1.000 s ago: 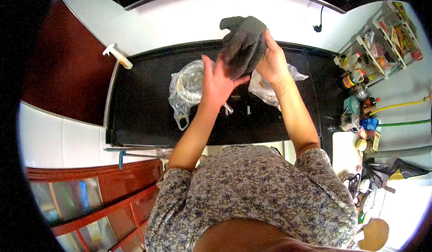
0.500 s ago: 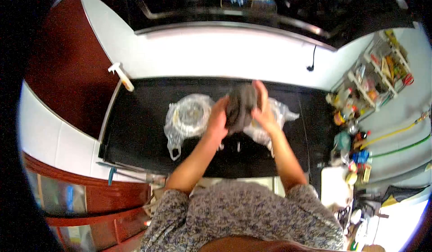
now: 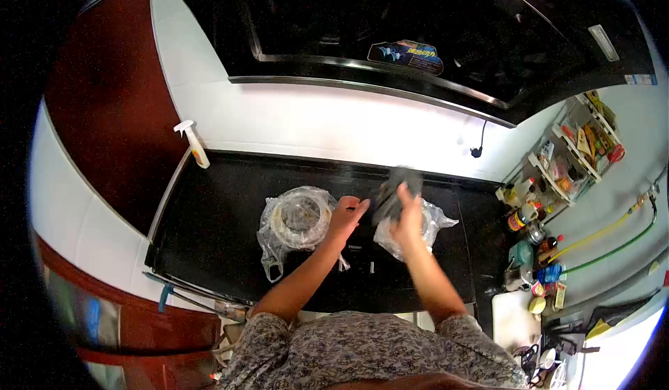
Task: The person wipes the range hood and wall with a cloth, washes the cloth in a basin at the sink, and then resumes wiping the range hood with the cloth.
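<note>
My right hand (image 3: 408, 224) is closed on a dark grey object (image 3: 398, 189), smeared by motion, so its kind is unclear. It is held above the right side of the black hob (image 3: 355, 278). My left hand (image 3: 345, 217) is just left of that object, apart from it, fingers loosely bent and apart, and appears to hold nothing. Beside my left hand, a clear plastic bag (image 3: 275, 250) covers a round ring on the left burner. Another clear plastic bag (image 3: 435, 223) lies over the right burner, partly hidden behind my right hand.
A spray bottle (image 3: 194, 146) stands at the back left. Overhead hangs a black range hood (image 3: 334, 34). Along the right wall are a filled rack (image 3: 575, 149), several bottles (image 3: 524, 216), a white cutting board (image 3: 514, 319) and a yellow hose (image 3: 592, 240).
Both hands held the dark object between them; now my left hand has come away from it. My right hand has carried it slightly right. The camera view has tilted up.
</note>
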A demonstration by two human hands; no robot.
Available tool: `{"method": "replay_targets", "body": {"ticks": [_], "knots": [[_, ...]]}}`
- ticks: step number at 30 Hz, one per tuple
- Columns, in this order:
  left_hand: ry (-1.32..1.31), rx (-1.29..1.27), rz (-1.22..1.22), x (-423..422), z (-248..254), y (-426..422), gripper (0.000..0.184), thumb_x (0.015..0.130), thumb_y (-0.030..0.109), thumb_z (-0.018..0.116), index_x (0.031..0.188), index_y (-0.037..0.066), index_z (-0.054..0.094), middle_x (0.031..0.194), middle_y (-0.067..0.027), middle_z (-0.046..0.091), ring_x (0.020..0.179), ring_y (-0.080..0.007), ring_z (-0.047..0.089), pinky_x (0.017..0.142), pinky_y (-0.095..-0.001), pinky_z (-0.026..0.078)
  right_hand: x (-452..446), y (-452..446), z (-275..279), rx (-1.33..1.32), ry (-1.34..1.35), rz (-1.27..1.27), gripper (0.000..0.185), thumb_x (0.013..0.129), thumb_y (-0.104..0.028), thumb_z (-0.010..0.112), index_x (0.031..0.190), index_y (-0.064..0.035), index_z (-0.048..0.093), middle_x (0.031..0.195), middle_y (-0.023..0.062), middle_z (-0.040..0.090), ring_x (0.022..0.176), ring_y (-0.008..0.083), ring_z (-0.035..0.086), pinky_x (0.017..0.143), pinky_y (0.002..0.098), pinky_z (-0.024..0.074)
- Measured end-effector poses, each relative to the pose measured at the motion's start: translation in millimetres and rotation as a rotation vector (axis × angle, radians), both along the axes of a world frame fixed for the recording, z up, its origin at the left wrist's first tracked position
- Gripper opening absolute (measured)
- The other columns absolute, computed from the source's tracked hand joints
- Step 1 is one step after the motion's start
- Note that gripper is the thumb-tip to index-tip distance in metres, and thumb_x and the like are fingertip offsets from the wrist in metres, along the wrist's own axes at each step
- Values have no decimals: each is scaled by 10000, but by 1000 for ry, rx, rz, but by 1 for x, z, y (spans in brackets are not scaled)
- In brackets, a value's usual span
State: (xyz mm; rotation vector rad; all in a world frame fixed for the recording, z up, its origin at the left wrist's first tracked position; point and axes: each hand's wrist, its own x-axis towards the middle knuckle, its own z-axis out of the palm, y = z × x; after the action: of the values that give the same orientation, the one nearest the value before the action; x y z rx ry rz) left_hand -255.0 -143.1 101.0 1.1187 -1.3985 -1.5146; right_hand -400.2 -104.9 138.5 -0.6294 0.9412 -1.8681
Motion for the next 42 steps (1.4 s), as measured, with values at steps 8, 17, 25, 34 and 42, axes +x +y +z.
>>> {"method": "replay_targets", "body": {"ticks": [8,17,25,34,42], "knots": [[146,232,24,155,-59,1,305,839,328,544,949,43,556,818,-59,571,689,-149,561,593,-286,448,-80,-115,205,-391,717,-1199,637,852,-307,547,1321,3,247,1309,246,180,1184,345,290,977,396,297],[179,407,136,248,-97,22,211,827,258,581,891,57,583,782,-46,599,645,-133,568,569,-274,460,124,-231,226,-700,1929,-994,307,806,-198,521,1105,-134,538,1333,80,288,1245,277,205,1028,451,170],[203,429,245,301,-130,30,212,865,216,539,968,33,567,863,-78,618,724,-163,603,621,-288,486,-41,-220,206,-311,1353,-1595,509,805,-149,480,1288,-66,344,1344,240,248,1229,410,250,1000,482,200],[193,439,74,261,-106,14,208,878,202,511,946,11,555,832,-84,598,654,-173,568,616,-314,476,56,-230,216,-469,1524,-1151,452,791,-166,487,1230,-87,416,1364,204,233,1276,373,175,1032,488,136],[202,481,-29,251,-132,-1,223,859,208,540,920,-4,563,784,-89,602,639,-175,571,562,-300,458,-73,-151,326,-652,1384,-1834,391,764,-82,419,1143,-13,483,1194,166,441,1103,353,383,936,431,307]]}}
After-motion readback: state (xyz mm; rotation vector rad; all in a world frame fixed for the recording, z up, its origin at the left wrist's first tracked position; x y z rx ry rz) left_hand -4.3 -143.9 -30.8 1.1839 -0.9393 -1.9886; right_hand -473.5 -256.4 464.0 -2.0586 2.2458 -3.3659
